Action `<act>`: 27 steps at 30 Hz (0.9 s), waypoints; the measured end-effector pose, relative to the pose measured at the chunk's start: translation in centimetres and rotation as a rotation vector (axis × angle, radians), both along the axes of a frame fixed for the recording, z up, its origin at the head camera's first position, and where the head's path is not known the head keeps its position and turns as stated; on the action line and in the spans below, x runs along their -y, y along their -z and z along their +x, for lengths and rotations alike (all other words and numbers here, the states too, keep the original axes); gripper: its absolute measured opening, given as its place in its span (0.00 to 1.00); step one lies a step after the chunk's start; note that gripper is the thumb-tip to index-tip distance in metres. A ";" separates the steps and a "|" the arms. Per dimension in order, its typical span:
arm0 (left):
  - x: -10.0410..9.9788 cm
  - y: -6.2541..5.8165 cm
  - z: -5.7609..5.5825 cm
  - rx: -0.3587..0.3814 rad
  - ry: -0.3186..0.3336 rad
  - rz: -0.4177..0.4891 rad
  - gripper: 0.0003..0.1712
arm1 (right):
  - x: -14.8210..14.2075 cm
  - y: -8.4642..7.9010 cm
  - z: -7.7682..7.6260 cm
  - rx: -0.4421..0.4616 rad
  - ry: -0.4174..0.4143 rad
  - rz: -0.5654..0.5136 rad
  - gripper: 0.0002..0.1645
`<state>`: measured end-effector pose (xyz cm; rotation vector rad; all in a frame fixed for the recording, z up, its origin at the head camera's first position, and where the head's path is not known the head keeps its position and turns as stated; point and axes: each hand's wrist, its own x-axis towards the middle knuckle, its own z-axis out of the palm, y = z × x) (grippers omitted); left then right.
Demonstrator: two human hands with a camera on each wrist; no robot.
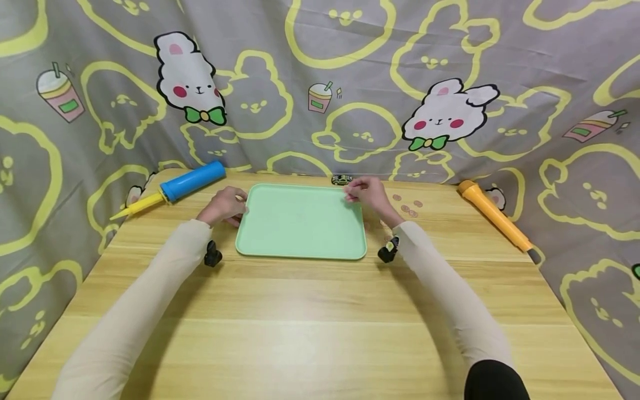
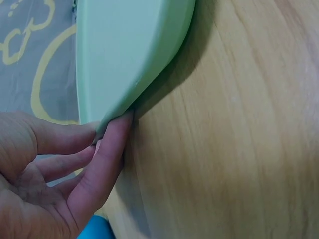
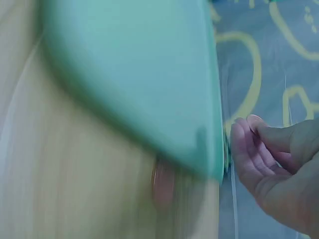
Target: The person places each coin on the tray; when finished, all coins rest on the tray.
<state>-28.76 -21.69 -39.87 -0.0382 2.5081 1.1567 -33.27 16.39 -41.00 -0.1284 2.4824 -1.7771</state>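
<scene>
A pale green rectangular tray (image 1: 302, 222) lies in the middle of the wooden table. My left hand (image 1: 226, 205) pinches its left edge; in the left wrist view the thumb is above the rim and a finger beneath, with the tray's shadow falling on the wood. At the far right corner is my right hand (image 1: 367, 194), overlapping the tray from above. The right wrist view places this hand (image 3: 279, 169) just beside the tray's edge, fingers loosely bent, thumb close to the index fingertip, and nothing visible between them.
Behind the tray stands a small toy car (image 1: 342, 179). Several copper-coloured coins (image 1: 406, 209) are scattered to the right. A blue hand pump (image 1: 192, 181) with a yellow nozzle lies back left, an orange microphone (image 1: 495, 215) at the right edge. A patterned curtain (image 1: 280, 128) surrounds the table (image 1: 310, 322).
</scene>
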 end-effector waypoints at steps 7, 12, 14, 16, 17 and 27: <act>0.2 -0.1 0.0 0.015 0.010 0.043 0.33 | 4.2 -0.3 -0.5 0.137 -0.033 -0.088 0.14; 0.4 -0.2 0.2 0.021 0.015 0.059 0.33 | 6.5 0.3 -1.1 0.180 -0.035 -0.114 0.12; 0.4 -0.3 0.2 0.026 0.014 0.057 0.33 | 7.5 0.6 -1.4 0.193 -0.021 -0.133 0.11; 0.3 -0.3 0.2 0.032 0.014 0.055 0.32 | 8.5 0.9 -1.5 0.200 -0.006 -0.150 0.10; 0.2 -0.3 0.1 0.035 0.013 0.054 0.32 | 9.0 1.0 -1.6 0.203 -0.001 -0.157 0.10; 0.3 -0.1 0.0 0.047 0.010 0.044 0.32 | 12.1 1.6 -2.0 0.229 -0.011 -0.138 0.11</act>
